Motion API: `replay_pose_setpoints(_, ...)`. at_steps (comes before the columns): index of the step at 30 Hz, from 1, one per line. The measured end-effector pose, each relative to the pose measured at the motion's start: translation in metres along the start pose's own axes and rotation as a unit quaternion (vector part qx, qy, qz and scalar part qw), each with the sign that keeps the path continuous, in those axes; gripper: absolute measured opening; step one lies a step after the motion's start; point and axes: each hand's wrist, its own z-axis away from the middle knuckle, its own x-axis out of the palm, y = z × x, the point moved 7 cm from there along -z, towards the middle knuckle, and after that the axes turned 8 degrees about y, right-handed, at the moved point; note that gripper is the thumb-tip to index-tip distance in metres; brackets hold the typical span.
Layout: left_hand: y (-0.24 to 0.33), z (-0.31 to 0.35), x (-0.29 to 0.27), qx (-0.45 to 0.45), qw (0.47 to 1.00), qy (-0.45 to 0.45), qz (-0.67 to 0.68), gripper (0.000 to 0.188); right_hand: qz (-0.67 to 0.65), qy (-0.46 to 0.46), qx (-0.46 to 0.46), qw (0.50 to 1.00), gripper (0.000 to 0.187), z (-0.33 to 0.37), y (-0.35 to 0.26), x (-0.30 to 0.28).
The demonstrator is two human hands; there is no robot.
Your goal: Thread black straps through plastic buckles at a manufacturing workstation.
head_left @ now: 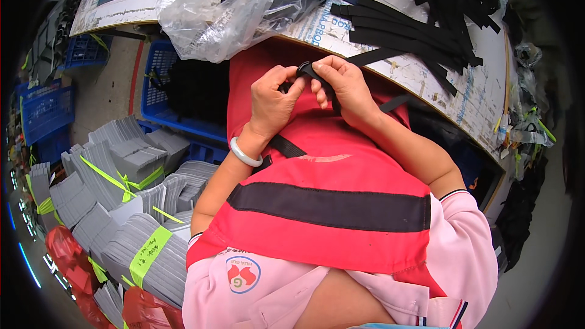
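Note:
In front of the red apron (pixel 329 207), both my hands meet at a small black buckle (pixel 303 69) on black webbing. My left hand (pixel 273 99) pinches the buckle's left side between thumb and fingers; a pale bangle (pixel 245 153) circles that wrist. With thumb and forefinger, my right hand (pixel 346 87) grips the black strap (pixel 323 79) where it meets the buckle. Part of the buckle is hidden by my fingers. Just beyond my right hand, more black webbing (pixel 376 56) runs up to the table.
Several black straps (pixel 396 27) lie across the worn white table (pixel 472 113). Clear plastic bags (pixel 213 15) hang over its near edge. A blue crate (pixel 149 94) holds dark material. Tied stacks of grey sheets (pixel 97 176) and red bags (pixel 64 262) crowd my left side.

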Motion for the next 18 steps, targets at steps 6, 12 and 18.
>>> replay_pose_setpoints(6, -0.005, 0.0, -0.005, -0.097, 0.988, 0.048, 0.109, 0.008, 0.045, 0.02, -0.036, 0.998, 0.018, 0.005, -0.001, 0.005)
replay_pose_setpoints(12, 0.013, -0.005, -0.01, -0.003, 0.998, 0.054, -0.015, 0.008, 0.022, 0.011, -0.079, 0.997, 0.033, 0.004, -0.007, 0.01)
replay_pose_setpoints(18, 0.012, -0.001, -0.005, 0.093, 0.994, 0.046, -0.038, 0.011, 0.038, 0.002, -0.126, 0.991, 0.033, 0.003, -0.014, 0.012)
